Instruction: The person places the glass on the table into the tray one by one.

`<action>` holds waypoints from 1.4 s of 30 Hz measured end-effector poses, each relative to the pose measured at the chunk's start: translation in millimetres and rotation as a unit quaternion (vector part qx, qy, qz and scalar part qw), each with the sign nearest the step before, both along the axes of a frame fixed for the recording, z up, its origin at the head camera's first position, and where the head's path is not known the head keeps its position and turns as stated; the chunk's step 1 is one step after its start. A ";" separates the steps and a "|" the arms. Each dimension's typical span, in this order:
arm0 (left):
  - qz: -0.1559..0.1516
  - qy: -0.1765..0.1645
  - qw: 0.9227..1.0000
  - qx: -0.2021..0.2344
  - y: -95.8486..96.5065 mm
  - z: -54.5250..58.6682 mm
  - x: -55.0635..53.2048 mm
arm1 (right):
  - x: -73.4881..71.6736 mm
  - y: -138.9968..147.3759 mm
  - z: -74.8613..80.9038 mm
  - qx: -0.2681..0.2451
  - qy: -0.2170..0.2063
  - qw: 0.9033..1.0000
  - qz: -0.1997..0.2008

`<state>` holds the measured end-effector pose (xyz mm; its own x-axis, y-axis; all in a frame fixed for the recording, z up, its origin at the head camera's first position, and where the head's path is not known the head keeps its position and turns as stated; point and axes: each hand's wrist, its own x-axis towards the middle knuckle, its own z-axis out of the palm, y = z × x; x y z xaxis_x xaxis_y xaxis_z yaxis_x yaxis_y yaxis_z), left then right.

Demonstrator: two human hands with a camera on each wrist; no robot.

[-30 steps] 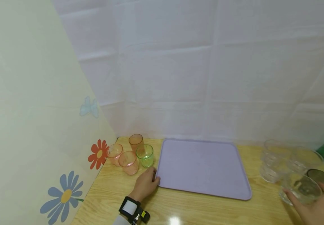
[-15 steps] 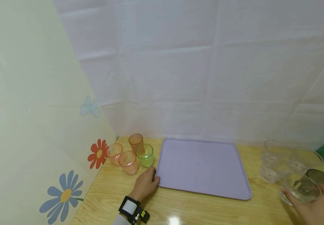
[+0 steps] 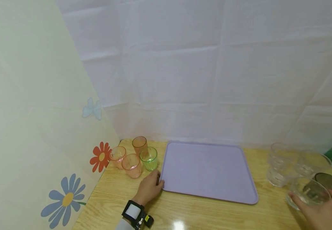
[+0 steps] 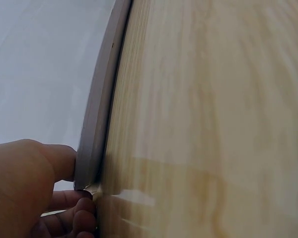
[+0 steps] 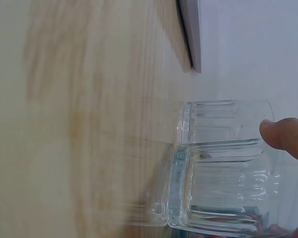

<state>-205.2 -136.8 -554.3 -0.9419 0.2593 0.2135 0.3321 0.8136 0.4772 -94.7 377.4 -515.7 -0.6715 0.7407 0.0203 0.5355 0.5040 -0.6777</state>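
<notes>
At the near left corner of the lilac tray [image 3: 206, 172], my left hand [image 3: 148, 189] pinches the edge. In the left wrist view the thumb lies on the tray rim [image 4: 97, 109] and the other fingers curl at its underside. My right hand [image 3: 327, 209], at the lower right of the head view, grips a clear drinking glass [image 3: 307, 195] around its sides. The right wrist view shows the thumb [image 5: 283, 134] at the upper wall of this upright, thick-based glass; the other fingers are mostly hidden. Another clear glass [image 5: 211, 114] stands just behind it.
Several clear glasses [image 3: 278, 174] stand close together at the right, beside a dark grey cup [image 3: 331, 183]. Left of the tray are pinkish cups [image 3: 131, 169], a brownish cup [image 3: 139, 145] and a green cup [image 3: 148, 161]. A white cloth [image 3: 183, 80] hangs behind the table.
</notes>
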 end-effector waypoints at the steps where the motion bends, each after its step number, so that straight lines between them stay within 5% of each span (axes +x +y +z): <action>1: 0.000 0.000 1.000 0.000 0.0 0.1 0.1 | -0.5 0.2 -0.4 -0.008 0.005 1.000 0.000; 8: 0.003 -0.001 1.000 0.003 -1.3 -2.4 -0.1 | -0.1 -1.1 -0.2 -0.070 -0.031 0.997 0.005; 26: 0.006 -0.010 1.000 0.005 -1.9 -7.5 0.4 | 2.8 1.7 -1.6 -0.072 -0.058 0.996 0.009; 42: 0.002 0.005 1.000 0.004 -1.2 -5.5 -2.9 | 0.1 -0.6 -1.0 -0.090 -0.030 0.995 0.005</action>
